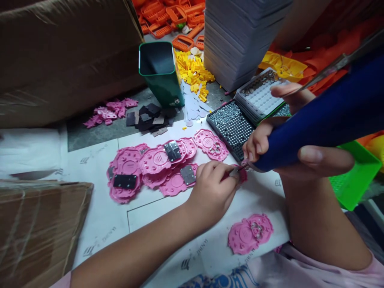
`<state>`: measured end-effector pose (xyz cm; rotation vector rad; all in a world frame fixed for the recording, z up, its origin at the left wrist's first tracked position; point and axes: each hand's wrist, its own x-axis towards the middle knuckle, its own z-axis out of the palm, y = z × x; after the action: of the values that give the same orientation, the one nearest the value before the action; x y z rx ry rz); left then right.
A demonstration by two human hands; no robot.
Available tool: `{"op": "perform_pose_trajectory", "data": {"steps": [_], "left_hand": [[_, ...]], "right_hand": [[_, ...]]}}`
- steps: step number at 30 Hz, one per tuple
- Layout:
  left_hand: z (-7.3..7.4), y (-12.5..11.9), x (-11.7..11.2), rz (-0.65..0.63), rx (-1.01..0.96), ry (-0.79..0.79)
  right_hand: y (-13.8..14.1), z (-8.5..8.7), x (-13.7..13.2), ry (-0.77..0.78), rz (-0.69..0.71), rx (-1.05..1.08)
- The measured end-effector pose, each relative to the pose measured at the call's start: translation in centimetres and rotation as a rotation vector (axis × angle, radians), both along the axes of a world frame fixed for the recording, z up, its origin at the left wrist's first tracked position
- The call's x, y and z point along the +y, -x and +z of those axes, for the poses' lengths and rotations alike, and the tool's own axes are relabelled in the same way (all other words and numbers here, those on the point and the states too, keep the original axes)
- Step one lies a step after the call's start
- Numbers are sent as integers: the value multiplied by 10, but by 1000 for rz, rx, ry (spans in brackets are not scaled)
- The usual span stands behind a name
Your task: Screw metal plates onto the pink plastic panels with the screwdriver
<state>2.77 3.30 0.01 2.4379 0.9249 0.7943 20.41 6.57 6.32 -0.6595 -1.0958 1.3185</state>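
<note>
My right hand (288,148) is wrapped round a dark blue powered screwdriver (327,116), whose tip points down at a small pink plastic piece (241,174). My left hand (211,192) pinches that pink piece on the white paper, fingers closed on it right at the driver's tip. Left of my hands lies a cluster of pink plates (159,166), some with grey metal hinges (173,151) on them. One more pink plate (250,233) lies near my body. A black tray of screws (231,126) sits just behind the hands.
A green open-topped container (162,72) stands behind the plates, with yellow parts (193,74), dark pads (148,118) and loose pink bits (109,112) around it. Cardboard boxes (60,56) bound the left. A tall grey stack (240,36) and a green bin (355,174) stand on the right.
</note>
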Motion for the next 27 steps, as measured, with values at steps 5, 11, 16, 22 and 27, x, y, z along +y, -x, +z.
{"op": "perform_pose_trajectory", "data": {"steps": [5, 11, 16, 22, 27], "left_hand": [[1, 1, 0, 1, 9, 15], [0, 2, 0, -2, 14, 11], [1, 1, 0, -4, 26, 20], [1, 0, -1, 8, 30, 31], [1, -1, -1, 7, 63, 30]], "right_hand": [[-1, -1, -1, -19, 10, -29], [-5, -5, -1, -23, 38, -12], [-5, -7, 1, -61, 65, -30], [-1, -4, -3, -128, 28, -109], [4, -3, -6, -124, 4, -136]]}}
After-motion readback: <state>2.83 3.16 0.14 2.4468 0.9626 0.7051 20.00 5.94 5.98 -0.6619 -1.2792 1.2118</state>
